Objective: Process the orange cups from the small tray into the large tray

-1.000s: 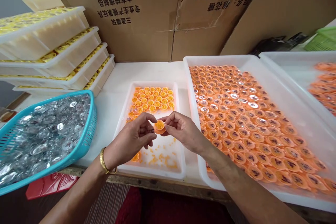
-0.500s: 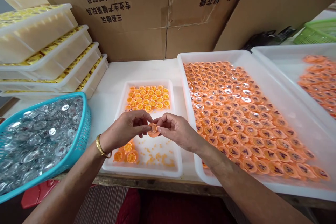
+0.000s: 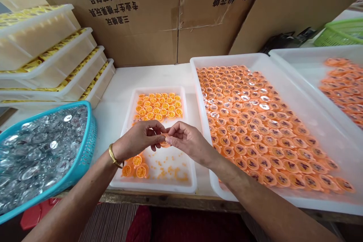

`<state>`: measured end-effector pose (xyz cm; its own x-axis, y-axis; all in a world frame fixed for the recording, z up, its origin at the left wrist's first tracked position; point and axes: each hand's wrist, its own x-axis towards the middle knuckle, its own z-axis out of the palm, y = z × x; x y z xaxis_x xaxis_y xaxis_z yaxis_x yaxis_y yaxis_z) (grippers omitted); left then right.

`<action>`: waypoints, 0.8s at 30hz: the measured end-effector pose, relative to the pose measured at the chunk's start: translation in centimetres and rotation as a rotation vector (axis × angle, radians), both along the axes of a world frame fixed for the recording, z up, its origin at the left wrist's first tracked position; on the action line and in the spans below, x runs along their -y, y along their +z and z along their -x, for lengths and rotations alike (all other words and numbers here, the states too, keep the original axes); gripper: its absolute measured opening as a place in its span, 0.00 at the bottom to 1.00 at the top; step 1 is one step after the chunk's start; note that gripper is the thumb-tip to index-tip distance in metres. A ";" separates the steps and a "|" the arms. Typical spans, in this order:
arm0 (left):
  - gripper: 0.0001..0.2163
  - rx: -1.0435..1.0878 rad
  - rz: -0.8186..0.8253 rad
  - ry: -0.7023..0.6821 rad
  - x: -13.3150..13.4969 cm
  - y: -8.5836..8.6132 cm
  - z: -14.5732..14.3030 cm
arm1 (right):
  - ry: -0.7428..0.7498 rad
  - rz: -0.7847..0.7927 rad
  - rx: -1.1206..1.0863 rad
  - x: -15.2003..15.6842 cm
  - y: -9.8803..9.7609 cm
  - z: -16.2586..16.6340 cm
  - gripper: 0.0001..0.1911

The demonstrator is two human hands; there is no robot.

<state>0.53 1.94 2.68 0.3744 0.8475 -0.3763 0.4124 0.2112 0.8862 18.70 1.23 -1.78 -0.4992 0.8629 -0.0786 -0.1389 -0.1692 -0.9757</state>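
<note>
Left hand (image 3: 143, 138), right hand (image 3: 188, 141): fingers nearly closed, both pinching orange cup (image 3: 165, 144) above small white tray (image 3: 172, 187).

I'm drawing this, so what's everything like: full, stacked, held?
Small orange plastic cup: held by left hand and right hand, mostly hidden
Blue plastic basket: open, heaped with clear pieces
Small white plastic tray: open, partly filled
Large white plastic tray: open, mostly filled
White plastic tray, far right: partly filled
White plastic trays, left: stacked
Brown cardboard: upright
</note>
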 end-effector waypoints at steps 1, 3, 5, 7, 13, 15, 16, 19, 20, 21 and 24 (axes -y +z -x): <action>0.07 0.006 -0.016 0.023 0.0 -0.3 -0.1 | -0.023 0.005 -0.012 0.0 -0.1 0.1 0.11; 0.11 -0.014 -0.066 0.095 0.1 -0.9 -0.4 | -0.081 0.005 -0.023 0.0 -0.3 0.3 0.12; 0.15 -0.047 -0.096 0.154 0.3 -1.5 -0.7 | -0.129 0.002 -0.037 0.1 -0.4 0.3 0.11; 0.14 -0.057 -0.078 0.135 0.5 -1.8 -1.0 | -0.158 0.002 -0.048 0.1 -0.5 0.3 0.10; 0.16 -0.104 -0.177 0.119 1.7 -2.0 -1.9 | -0.208 0.074 -0.072 0.1 -0.5 0.2 0.10; 0.17 -0.139 -0.210 0.134 2.1 -2.1 -2.2 | -0.223 0.110 -0.106 0.3 -0.3 0.2 0.11; 0.17 -0.145 -0.222 0.126 2.3 -2.2 -2.4 | -0.221 0.120 -0.110 0.4 -0.3 0.1 0.12; 0.18 -0.115 -0.187 0.161 2.5 -2.6 -3.0 | -0.173 0.131 -0.048 0.4 0.0 -0.3 0.12; 0.18 -0.094 -0.158 0.204 2.5 -2.7 -3.2 | -0.159 0.128 -0.014 0.2 0.2 -0.7 0.12; 0.20 -0.059 -0.128 0.250 2.4 -2.9 -3.3 | -0.153 0.117 0.018 -0.3 0.5 -1.2 0.12; 0.25 0.061 -0.074 0.357 2.1 -3.5 -3.1 | -0.266 -0.004 0.141 -3.3 1.9 -4.5 0.11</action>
<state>3.59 -0.20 -0.84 0.0696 0.9528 -0.2955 0.2704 0.2671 0.9250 23.24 4.57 0.07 -0.2403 0.9623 -0.1270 -0.0407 -0.1407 -0.9892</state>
